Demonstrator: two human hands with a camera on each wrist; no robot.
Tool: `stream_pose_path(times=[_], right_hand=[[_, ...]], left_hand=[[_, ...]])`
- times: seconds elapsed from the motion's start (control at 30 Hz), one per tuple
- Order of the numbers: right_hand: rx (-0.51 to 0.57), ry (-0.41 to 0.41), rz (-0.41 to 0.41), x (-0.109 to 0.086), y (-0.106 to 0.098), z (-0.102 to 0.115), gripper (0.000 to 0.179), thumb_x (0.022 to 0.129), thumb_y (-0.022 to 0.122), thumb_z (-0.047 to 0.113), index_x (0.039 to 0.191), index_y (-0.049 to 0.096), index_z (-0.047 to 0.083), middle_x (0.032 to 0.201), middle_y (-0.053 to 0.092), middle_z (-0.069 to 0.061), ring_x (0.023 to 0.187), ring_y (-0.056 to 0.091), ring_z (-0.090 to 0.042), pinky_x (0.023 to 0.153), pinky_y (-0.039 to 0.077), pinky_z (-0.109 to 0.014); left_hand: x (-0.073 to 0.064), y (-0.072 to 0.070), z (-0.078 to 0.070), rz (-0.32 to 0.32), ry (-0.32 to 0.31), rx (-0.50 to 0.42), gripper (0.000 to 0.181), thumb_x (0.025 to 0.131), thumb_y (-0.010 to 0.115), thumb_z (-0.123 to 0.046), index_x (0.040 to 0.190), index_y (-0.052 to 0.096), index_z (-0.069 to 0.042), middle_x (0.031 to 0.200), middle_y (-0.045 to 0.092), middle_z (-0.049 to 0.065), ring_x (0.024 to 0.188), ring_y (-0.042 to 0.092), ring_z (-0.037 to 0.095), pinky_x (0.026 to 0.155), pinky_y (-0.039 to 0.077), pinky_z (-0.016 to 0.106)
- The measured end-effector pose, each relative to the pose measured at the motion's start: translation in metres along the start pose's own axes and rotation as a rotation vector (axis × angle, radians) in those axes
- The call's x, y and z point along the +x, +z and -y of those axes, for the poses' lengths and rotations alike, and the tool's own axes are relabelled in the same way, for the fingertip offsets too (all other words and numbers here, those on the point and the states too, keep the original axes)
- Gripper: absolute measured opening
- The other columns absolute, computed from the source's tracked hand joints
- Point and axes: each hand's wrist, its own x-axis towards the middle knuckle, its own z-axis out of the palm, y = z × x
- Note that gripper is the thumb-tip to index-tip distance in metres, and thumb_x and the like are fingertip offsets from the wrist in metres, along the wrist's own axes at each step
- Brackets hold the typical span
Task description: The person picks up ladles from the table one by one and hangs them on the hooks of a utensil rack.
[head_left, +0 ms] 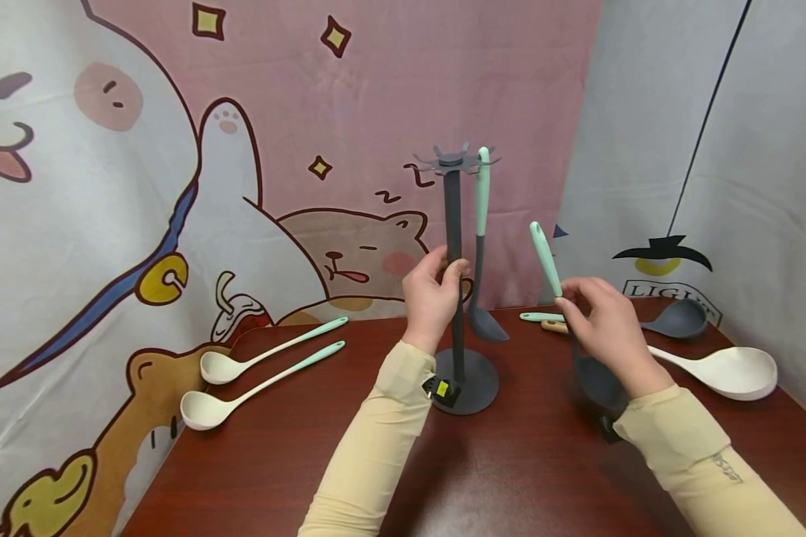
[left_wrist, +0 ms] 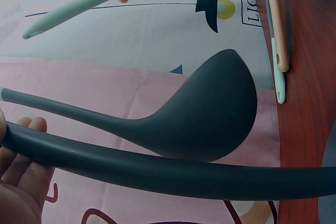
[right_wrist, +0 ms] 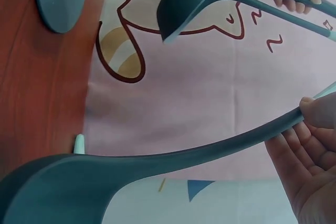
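A dark grey utensil stand (head_left: pixel 453 212) with a round base and a spoked top stands upright on the table. My left hand (head_left: pixel 433 298) grips its pole about midway up. From the top's right side hangs a dark grey ladle (head_left: pixel 483 198) with a mint handle, its bowl low beside the pole. To the right, my right hand (head_left: pixel 604 328) pinches a second grey ladle (right_wrist: pixel 194 155) between thumb and fingers, where the mint handle meets the grey shaft. This ladle is held handle up and bowl down; the hand and sleeve partly cover its bowl in the head view.
Two white ladles, a rear one (head_left: pixel 223 368) and a front one (head_left: pixel 205 411), lie on the table's left with mint handles. On the right lie a white ladle (head_left: pixel 739 374) with a wooden handle and a grey ladle (head_left: pixel 681 319). A printed cloth (head_left: pixel 389 89) hangs behind.
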Motion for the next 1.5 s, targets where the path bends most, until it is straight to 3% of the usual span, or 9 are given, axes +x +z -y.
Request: stream_pose_path(times=[0.2,0.47,0.67,0.87,1.03,1.2,1.37,1.5], right_hand=[[0.012,-0.008,-0.027,0.004,-0.001,0.007,0.018,0.089,0.071,0.001,0.106,0.066,0.000,0.091,0.060,-0.011,0.081,0.054,-0.023,0.069,0.042,-0.037],[0.040,-0.027,-0.081,0.011,-0.004,0.016,0.017,0.089,0.072,0.000,0.105,0.067,0.000,0.089,0.059,-0.009,0.081,0.050,-0.017,0.070,0.039,-0.027],[0.075,-0.039,-0.108,0.015,-0.004,0.024,0.018,0.088,0.073,0.000,0.105,0.068,0.000,0.089,0.060,-0.008,0.082,0.052,-0.012,0.074,0.038,-0.007],[0.086,-0.047,-0.122,0.020,-0.005,0.030,0.018,0.088,0.072,-0.001,0.106,0.068,0.000,0.090,0.061,-0.009,0.083,0.053,-0.013,0.074,0.039,-0.012],[0.104,-0.046,-0.127,0.024,-0.006,0.034,0.020,0.088,0.073,0.000,0.107,0.068,-0.001,0.092,0.062,-0.010,0.084,0.054,-0.014,0.076,0.038,-0.008],[0.113,-0.048,-0.136,0.027,-0.007,0.039,0.021,0.087,0.074,0.000,0.108,0.068,-0.001,0.094,0.062,-0.011,0.085,0.056,-0.017,0.076,0.038,-0.008],[0.137,-0.046,-0.147,0.029,-0.008,0.044,0.020,0.088,0.073,0.001,0.107,0.068,-0.001,0.095,0.063,-0.011,0.085,0.056,-0.012,0.076,0.040,-0.008],[0.162,-0.040,-0.153,0.032,-0.008,0.049,0.020,0.088,0.073,0.000,0.107,0.069,-0.001,0.097,0.064,-0.011,0.086,0.054,-0.005,0.077,0.041,-0.008]], left_hand=[[0.000,0.000,-0.001,-0.004,-0.005,-0.006,0.008,0.094,0.070,-0.011,0.101,0.072,-0.009,0.085,0.073,0.006,0.073,0.067,0.008,0.064,0.054,0.025],[-0.001,0.000,-0.001,0.000,-0.011,-0.024,0.009,0.094,0.069,-0.011,0.102,0.072,-0.008,0.085,0.074,0.006,0.077,0.071,0.020,0.064,0.054,0.027],[-0.001,-0.001,-0.001,0.003,-0.014,-0.018,0.009,0.094,0.069,-0.013,0.102,0.071,-0.008,0.085,0.073,0.002,0.077,0.069,0.010,0.064,0.055,0.027],[-0.001,-0.001,-0.001,0.001,-0.008,-0.014,0.009,0.094,0.070,-0.012,0.102,0.071,-0.008,0.085,0.073,0.001,0.076,0.069,0.008,0.064,0.055,0.027],[-0.001,0.000,-0.001,-0.004,0.011,-0.012,0.009,0.094,0.069,-0.013,0.102,0.071,-0.007,0.085,0.074,0.003,0.076,0.070,0.015,0.063,0.054,0.025],[-0.001,0.000,-0.001,-0.005,0.009,-0.028,0.009,0.094,0.069,-0.012,0.101,0.071,-0.007,0.084,0.074,0.004,0.072,0.069,0.010,0.060,0.055,0.025],[-0.001,0.000,-0.001,-0.004,-0.002,-0.028,0.009,0.094,0.069,-0.012,0.102,0.072,-0.008,0.085,0.073,0.002,0.074,0.068,0.007,0.062,0.055,0.025],[-0.001,0.000,-0.001,-0.002,0.004,-0.020,0.009,0.094,0.069,-0.010,0.102,0.071,-0.007,0.085,0.073,0.003,0.076,0.070,0.016,0.064,0.054,0.026]])
